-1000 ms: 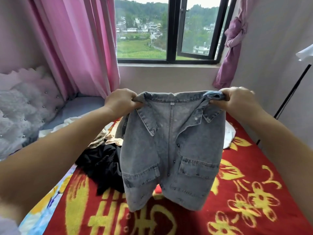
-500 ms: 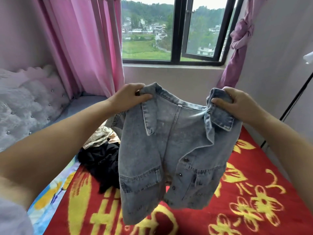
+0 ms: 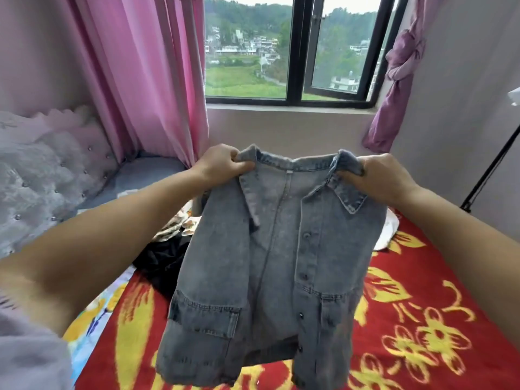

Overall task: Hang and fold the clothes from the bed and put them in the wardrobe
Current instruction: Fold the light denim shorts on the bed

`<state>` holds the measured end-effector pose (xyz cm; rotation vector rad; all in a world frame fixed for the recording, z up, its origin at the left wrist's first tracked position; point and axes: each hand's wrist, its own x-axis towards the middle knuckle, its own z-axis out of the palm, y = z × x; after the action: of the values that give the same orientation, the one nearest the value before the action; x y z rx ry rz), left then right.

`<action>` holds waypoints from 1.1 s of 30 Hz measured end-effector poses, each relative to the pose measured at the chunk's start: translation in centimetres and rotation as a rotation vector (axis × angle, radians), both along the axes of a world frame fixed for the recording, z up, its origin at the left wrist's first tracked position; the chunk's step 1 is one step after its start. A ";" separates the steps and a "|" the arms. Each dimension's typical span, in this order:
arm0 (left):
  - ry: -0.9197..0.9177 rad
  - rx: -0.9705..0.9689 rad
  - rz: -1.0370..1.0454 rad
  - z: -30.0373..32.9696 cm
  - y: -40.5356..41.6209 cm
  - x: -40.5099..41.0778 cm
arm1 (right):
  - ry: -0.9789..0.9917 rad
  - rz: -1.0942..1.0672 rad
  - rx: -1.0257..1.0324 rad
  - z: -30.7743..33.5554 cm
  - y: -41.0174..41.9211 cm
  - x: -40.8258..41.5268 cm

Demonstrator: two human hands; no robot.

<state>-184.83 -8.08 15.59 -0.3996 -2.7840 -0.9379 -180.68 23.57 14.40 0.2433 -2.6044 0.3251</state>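
Note:
A grey-blue denim jacket (image 3: pixel 270 263) hangs in the air over the bed, front open towards me, collar on top. My left hand (image 3: pixel 222 164) pinches its left shoulder beside the collar. My right hand (image 3: pixel 380 178) grips the right shoulder and collar. The hem hangs just above the red blanket (image 3: pixel 422 319). Behind the jacket on the bed lie a black garment (image 3: pixel 163 260), a pale patterned garment (image 3: pixel 177 226) and a white garment (image 3: pixel 389 229), each partly hidden.
The bed has a red blanket with yellow flowers and a padded white headboard (image 3: pixel 47 175) at the left. Pink curtains (image 3: pixel 146 80) and a window (image 3: pixel 292 52) stand behind. A black pole (image 3: pixel 492 167) leans by the right wall.
The jacket was shaken and tilted half a second ago; now both hands hold it level and spread wide, hanging flat and straight.

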 end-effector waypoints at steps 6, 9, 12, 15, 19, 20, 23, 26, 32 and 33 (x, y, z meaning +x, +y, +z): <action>-0.183 0.014 0.112 1.1 2.2 0.6 | 0.067 -0.182 0.043 0.1 -3.1 -0.5; -0.357 0.361 0.029 1.7 5.3 1.7 | -0.133 -0.164 -0.143 1.7 -6.2 -0.9; -0.552 0.656 -0.055 2.5 8.1 3.2 | -0.333 0.061 -0.270 3.1 -9.3 -0.5; -0.656 0.897 -0.165 3.7 8.5 3.7 | -0.584 0.427 -0.432 4.5 -9.4 0.8; -0.496 0.726 -0.331 4.3 7.5 3.3 | -0.452 0.400 -0.269 4.2 -6.8 0.7; -0.287 0.490 -0.322 4.1 7.3 2.9 | -0.394 0.367 -0.262 4.1 -6.5 0.7; 0.340 -0.213 -0.183 4.1 6.5 1.7 | -0.437 0.430 -0.485 4.2 -5.2 1.1; 0.271 -0.424 -0.411 4.9 6.2 0.7 | -0.570 0.505 -0.590 4.4 -4.1 2.0; -0.160 -0.323 -0.540 4.2 8.2 0.0 | -0.642 0.493 -0.557 2.6 -2.5 3.1; -0.136 -0.294 -0.555 4.3 8.5 -0.1 | -0.651 0.431 -0.455 1.9 -1.9 3.0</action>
<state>-184.97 0.41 19.86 -1.2433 -2.9971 -0.6538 -177.72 21.66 16.25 0.6200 -2.9652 1.3183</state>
